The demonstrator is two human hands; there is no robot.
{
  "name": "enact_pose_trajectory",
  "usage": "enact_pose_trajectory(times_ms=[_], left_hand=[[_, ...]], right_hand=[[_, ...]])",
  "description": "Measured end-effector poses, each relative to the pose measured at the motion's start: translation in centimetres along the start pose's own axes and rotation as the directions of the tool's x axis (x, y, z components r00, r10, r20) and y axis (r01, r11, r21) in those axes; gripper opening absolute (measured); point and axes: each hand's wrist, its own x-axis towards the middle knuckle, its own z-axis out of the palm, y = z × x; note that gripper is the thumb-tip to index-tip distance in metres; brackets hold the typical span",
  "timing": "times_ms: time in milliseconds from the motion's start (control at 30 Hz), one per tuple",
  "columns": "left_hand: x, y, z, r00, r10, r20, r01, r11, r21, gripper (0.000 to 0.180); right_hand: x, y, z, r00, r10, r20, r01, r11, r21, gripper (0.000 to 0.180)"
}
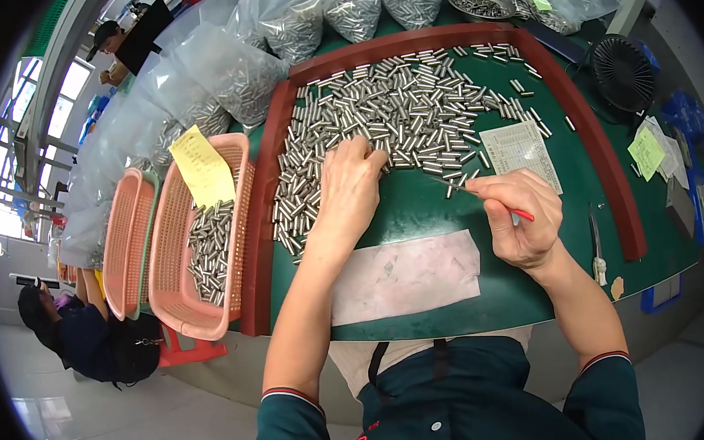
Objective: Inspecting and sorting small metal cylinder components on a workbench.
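Observation:
Many short silvery metal pins (393,109) lie heaped on the green table top. My left hand (349,179) reaches into the near edge of this heap, its fingers curled and their tips hidden among the pins. Between the thumb and fingers of my right hand (525,219) is a slim, pointed metal tool with a red end (523,214). Its tip points left, close to a few loose pins. A pale, stained cloth (406,278) lies flat in front of me, between my forearms. Beside my right hand is a printed paper slip (522,157).
A dark red frame (585,135) borders the work area. Left of it stand a pink basket (166,268) holding pins and a yellow paper, and a second basket (122,238). Pin-filled plastic bags (291,26) line the back. A black fan (622,73) stands right. Two people are at left.

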Motion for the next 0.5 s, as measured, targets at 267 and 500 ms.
enact_pose_trajectory(times_ms=[267, 500], left_hand=[[-0.3, 0.4, -0.7, 0.993, -0.119, 0.022, 0.120, 0.952, -0.282, 0.010], [-1.2, 2.1, -1.0, 0.746, -0.260, 0.612, 0.523, -0.340, -0.782, 0.016]], right_hand=[[-0.1, -0.2, -0.5, 1.000, 0.008, -0.003, -0.008, 0.997, 0.078, 0.010], [-0.1, -1.0, -0.6, 0.998, -0.032, -0.047, 0.036, 0.995, 0.095, 0.017]])
